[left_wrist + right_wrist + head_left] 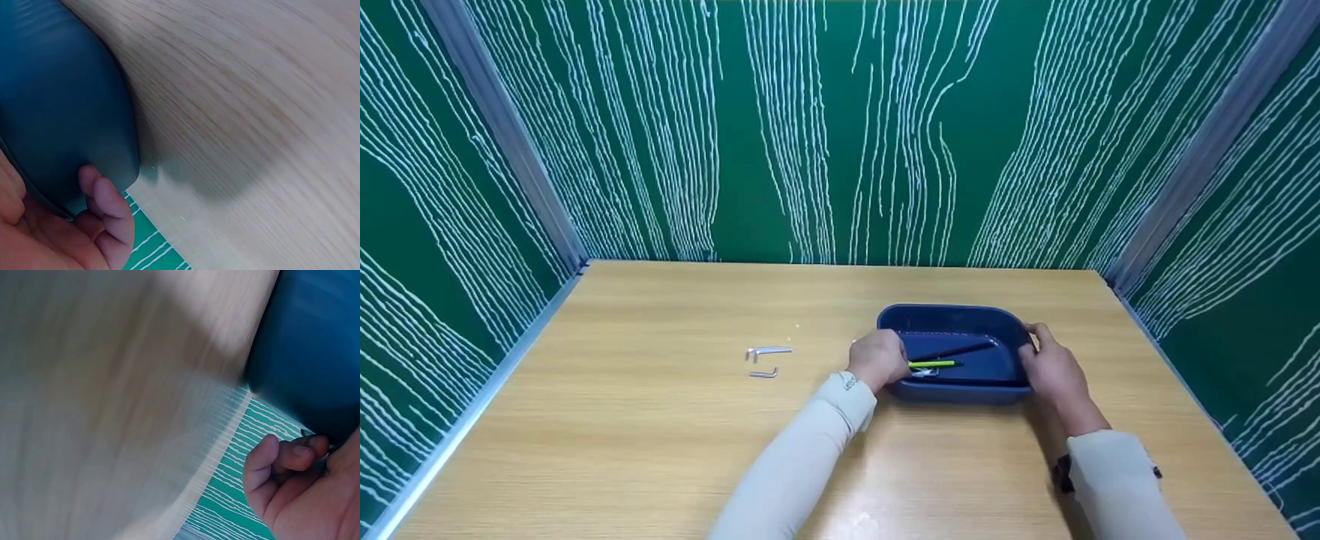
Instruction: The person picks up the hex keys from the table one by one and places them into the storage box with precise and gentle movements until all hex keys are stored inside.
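Note:
A dark blue plastic bin [960, 394] with rounded corners is between my hands, right of the table's middle. My left hand [879, 358] grips its left end at the rim. At the opposite end my right hand [1056, 376] holds the rim, thumb on the inside. Inside lie a yellow-green pen [933, 364], a dark thin stick [956, 351] and a small silvery piece partly covered by the left hand. In the left wrist view, curled fingers [115, 216] touch the bin's outer wall [67, 107]. The right wrist view shows bent fingers [261, 464] under the bin's edge.
Left of the bin, several silver hex keys [771, 350] lie on the wooden table [660, 442], with one short hex key [766, 374] nearer to me. Green walls [840, 135] with white wavy lines enclose the table at the back and both sides.

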A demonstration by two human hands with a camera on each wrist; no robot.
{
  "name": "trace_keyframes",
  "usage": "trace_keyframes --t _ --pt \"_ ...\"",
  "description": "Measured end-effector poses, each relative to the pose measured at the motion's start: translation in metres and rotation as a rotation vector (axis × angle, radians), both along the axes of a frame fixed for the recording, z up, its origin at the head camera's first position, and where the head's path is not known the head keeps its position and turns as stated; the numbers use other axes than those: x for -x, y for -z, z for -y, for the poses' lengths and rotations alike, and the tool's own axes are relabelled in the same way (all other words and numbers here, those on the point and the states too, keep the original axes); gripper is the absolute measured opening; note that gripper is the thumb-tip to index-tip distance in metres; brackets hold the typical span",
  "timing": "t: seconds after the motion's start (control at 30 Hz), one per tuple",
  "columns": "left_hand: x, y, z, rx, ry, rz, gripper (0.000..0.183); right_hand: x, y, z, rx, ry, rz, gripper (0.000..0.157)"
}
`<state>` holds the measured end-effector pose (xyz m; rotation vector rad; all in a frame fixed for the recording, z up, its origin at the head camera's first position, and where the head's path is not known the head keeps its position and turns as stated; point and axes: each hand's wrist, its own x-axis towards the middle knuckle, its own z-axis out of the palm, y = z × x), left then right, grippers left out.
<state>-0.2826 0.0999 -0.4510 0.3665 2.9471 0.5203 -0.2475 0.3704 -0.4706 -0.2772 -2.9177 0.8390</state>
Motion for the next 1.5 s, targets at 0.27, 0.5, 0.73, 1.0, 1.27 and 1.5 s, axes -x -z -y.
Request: trace_keyframes --t 0.27,0.5,0.73,1.0,1.27,1.5 --pt "0.001 0.001 0.0 -0.009 0.006 -0.024 0.012 0.0 -0.001 0.0 0.026 0.006 0.014 0.046" --pt "0.002 0.002 0.0 -0.003 0.002 -0.014 0.012 0.0 0.001 0.001 0.015 0.006 -0.008 0.046" --pt "0.002 0.004 0.002 -0.057 0.013 -0.024 0.011 0.0 0.001 0.002 -0.032 0.007 -0.072 0.042" --pt "0.003 0.009 0.003 -0.158 0.009 0.048 0.013 -0.001 -0.001 0.001 0.001 0.002 0.005 0.045" --pt "0.004 0.017 0.006 -0.348 0.037 0.044 0.009 0.0 -0.001 0.001 0.018 0.011 0.04 0.046" --pt "0.0 0.018 0.014 -0.358 0.046 -0.156 0.012 0.001 -0.004 0.003 -0.024 0.018 0.041 0.044"
